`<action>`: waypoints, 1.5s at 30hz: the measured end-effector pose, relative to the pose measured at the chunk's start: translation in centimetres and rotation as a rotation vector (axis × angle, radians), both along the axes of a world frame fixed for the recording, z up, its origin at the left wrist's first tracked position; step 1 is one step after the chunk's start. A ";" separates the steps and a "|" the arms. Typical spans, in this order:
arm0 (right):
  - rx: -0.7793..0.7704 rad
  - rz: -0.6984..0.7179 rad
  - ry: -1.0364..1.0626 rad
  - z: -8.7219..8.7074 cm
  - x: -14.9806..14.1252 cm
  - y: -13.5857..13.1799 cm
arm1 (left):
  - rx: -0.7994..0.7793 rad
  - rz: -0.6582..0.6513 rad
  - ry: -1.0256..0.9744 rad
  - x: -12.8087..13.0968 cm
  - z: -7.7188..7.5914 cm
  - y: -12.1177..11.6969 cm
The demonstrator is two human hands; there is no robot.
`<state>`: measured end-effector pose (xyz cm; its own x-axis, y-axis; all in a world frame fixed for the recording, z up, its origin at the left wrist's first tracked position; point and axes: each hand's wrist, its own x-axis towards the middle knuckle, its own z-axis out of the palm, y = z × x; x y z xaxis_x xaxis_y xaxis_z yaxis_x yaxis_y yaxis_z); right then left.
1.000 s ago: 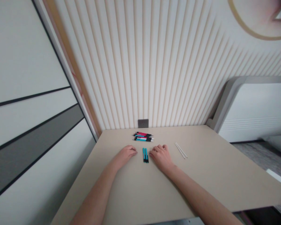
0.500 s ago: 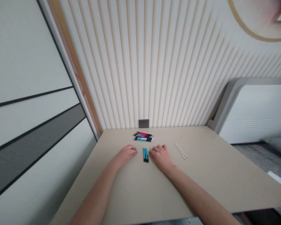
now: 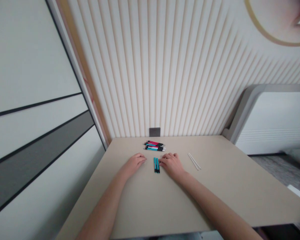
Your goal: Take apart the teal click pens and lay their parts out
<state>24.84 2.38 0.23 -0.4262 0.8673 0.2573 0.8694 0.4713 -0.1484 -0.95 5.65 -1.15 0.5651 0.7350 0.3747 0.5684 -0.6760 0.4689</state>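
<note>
Two blue-and-black pens [image 3: 156, 165] lie side by side on the table, their lengths running away from me. Left of them, a short gap away, my left hand [image 3: 134, 164] rests on the tabletop with its fingers slightly bent and apart, nothing in it. On the other side my right hand [image 3: 173, 165] lies palm down, fingers loosely bent and spread. Its fingertips are right beside the right-hand pen; whether they touch it I cannot tell. Beyond both hands is a pile of several red, blue and black pens [image 3: 154, 149], lying crosswise.
A pair of thin white sticks [image 3: 194, 161] lies right of my right hand on the beige table [image 3: 150, 203]. Behind the table stands a ribbed wall with a dark socket [image 3: 154, 132]. A white cabinet [image 3: 40, 160] borders the left, a headboard [image 3: 272, 116] the right.
The view has shifted slightly, so everything sits a little further right. My hands and the pens otherwise stay almost in place.
</note>
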 end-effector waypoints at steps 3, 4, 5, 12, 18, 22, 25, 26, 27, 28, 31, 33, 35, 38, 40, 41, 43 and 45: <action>-0.017 -0.001 -0.033 0.0 -0.4 0.4 | 0.002 0.030 -0.013 -0.2 0.1 -0.1; -0.018 0.001 -0.041 -0.1 -0.5 0.6 | 0.002 0.041 -0.017 -0.2 0.1 -0.1; -0.019 0.006 -0.050 -0.1 -0.6 0.7 | 0.002 0.054 -0.021 -0.3 0.2 -0.2; -0.069 0.068 -0.093 -0.4 0.5 0.9 | 0.044 0.190 -0.056 0.1 0.7 0.2; -0.117 0.083 -0.103 0.5 1.3 -0.1 | 0.101 0.208 0.071 1.3 1.9 2.4; -0.120 0.081 -0.125 1.4 1.2 -0.6 | 0.055 0.239 0.183 1.9 1.5 4.2; -0.121 0.101 -0.128 1.9 1.2 -0.8 | 0.040 0.272 0.216 2.1 0.7 5.1; -0.117 0.106 -0.120 2.0 1.2 -0.9 | 0.039 0.274 0.217 2.1 0.5 5.3; -0.111 0.111 -0.109 2.0 1.3 -1.0 | 0.040 0.272 0.217 2.1 0.3 5.4; -0.102 0.117 -0.094 2.0 1.3 -1.0 | 0.042 0.271 0.219 2.2 0.2 5.5; -0.076 0.133 -0.050 2.1 1.4 -1.1 | 0.046 0.275 0.230 2.3 0.2 5.5; -0.061 0.124 -0.030 2.2 1.6 -1.0 | 0.047 0.281 0.235 2.4 0.4 5.5; -0.046 0.093 -0.011 2.2 1.8 -0.8 | 0.049 0.283 0.238 2.5 0.6 5.4; -0.016 0.041 0.061 2.1 2.5 -0.4 | 0.056 0.284 0.247 2.5 0.9 5.1; 0.015 0.007 0.127 1.8 3.0 -0.2 | 0.064 0.281 0.254 2.5 1.2 4.7; 0.035 -0.012 0.160 1.6 3.2 -0.2 | 0.075 0.275 0.256 2.5 1.5 4.4; 0.079 -0.054 0.230 1.3 3.8 -0.1 | 0.122 0.249 0.255 2.4 1.9 3.5; 0.110 -0.088 0.316 0.9 4.3 -0.2 | 0.165 0.210 0.235 2.3 2.3 2.3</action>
